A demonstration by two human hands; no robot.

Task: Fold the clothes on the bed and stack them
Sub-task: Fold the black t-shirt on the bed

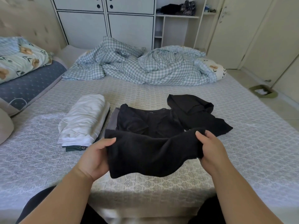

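Single head view, looking forward and down over bed [242, 120], close above hands.

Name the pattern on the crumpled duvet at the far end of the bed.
Blue-and-white check, on the duvet; head view.

The garment [153, 152] near the front is plain black, as is the second piece [199, 115] to its right. The folded stack [84, 120] on the left is white on top, with dark green at its near edge. The bed [242, 135] wears a pale grey, lace-like pattern. The far duvet [137, 65] is blue-and-white gingham. The left quilt [21, 59] shows tan flowers on mint.
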